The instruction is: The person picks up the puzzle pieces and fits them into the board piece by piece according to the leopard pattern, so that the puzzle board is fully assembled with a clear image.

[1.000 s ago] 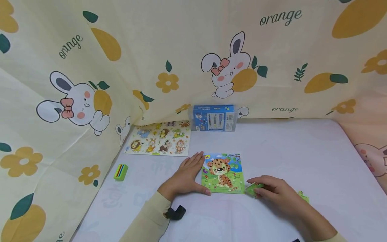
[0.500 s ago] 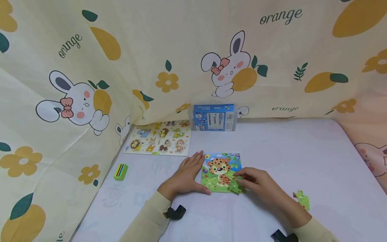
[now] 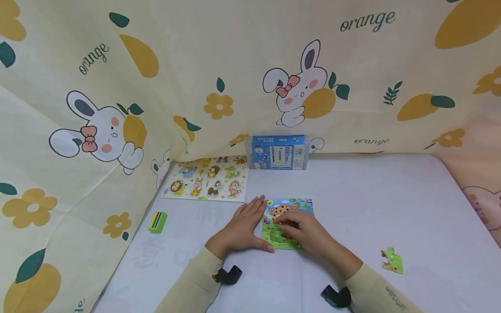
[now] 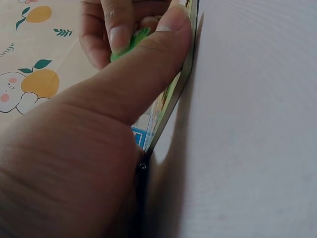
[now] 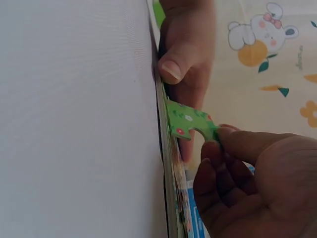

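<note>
A square puzzle board (image 3: 307,206) with a leopard picture lies on the white table. My left hand (image 3: 242,230) rests along its left side, fingers extended, the thumb at the near left corner. Over the board, my right hand (image 3: 311,231) pinches a green puzzle piece (image 5: 190,120) between thumb and index finger. In the right wrist view the piece is tilted, its lower edge right at the board's surface and close to the left thumb. Seen from above, the right hand hides much of the leopard.
Another puzzle piece (image 3: 392,261) lies on the table at the right. Behind are an animal picture board (image 3: 203,194) and a blue box (image 3: 278,152). A small green block (image 3: 158,222) with coloured stripes stands at the left, near the printed curtain (image 3: 235,52).
Carrying the green puzzle piece, my right hand has moved left from beside the board's right edge to over its lower left part. The left hand has stayed in place.
</note>
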### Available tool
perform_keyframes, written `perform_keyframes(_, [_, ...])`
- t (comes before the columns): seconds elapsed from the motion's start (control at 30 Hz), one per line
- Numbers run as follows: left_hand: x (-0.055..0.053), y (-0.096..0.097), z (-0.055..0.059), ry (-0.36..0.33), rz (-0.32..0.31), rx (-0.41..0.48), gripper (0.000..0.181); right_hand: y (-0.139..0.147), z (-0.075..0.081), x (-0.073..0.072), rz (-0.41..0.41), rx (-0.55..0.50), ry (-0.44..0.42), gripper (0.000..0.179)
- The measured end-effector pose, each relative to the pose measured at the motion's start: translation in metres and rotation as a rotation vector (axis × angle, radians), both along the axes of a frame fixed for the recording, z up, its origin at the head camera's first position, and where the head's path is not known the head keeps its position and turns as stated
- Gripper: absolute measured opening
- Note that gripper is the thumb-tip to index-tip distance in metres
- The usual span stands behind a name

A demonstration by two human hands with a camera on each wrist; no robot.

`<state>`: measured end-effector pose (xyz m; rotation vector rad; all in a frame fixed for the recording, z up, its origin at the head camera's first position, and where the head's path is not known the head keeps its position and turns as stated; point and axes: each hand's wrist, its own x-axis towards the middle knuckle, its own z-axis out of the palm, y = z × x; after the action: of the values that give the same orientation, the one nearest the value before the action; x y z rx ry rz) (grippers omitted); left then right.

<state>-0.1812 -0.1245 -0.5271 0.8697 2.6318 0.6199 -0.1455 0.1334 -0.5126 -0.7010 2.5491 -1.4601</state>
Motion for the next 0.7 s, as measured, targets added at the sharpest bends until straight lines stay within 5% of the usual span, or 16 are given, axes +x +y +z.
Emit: perform_keyframes(0.7, [0.002,-0.002,0.004,-0.014,-0.014,0.017,0.139,-0.023,0.002,-0.009,0.035,0.196,0.101,0.019])
